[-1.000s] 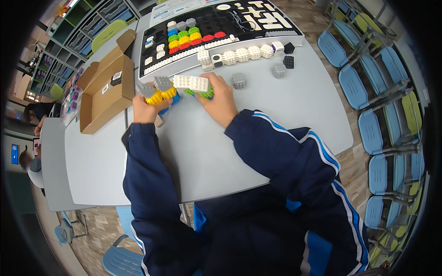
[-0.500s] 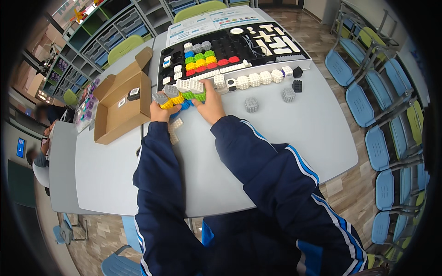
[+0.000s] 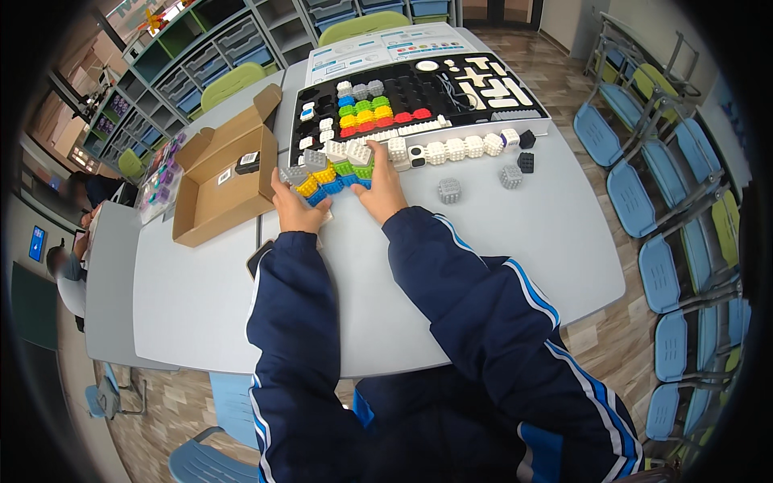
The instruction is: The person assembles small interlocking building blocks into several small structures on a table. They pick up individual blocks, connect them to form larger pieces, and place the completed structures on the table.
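Observation:
Between my two hands sits a block model (image 3: 328, 183), with blue blocks along the bottom, yellow and green ones above, and grey and white pieces on top. My left hand (image 3: 298, 209) is closed around its left end, fingers up along the grey blocks. On the right, my right hand (image 3: 382, 193) grips the green and white end, thumb low near the blue blocks. A pale piece shows only in part beside my left thumb. Beyond the model lies a black sorting tray (image 3: 394, 84) of coloured blocks and white parts.
An open cardboard box (image 3: 205, 205) stands to the left. A row of white cube blocks (image 3: 465, 148) runs along the tray's near edge. Grey cubes (image 3: 449, 191) and black blocks (image 3: 526, 163) lie right. A phone (image 3: 259, 259) peeks out beside my left sleeve.
My left hand has shifted its hold to the model's outer left end, and more of the blue bottom shows. The pale piece below is now mostly covered. The whole view has shifted slightly.

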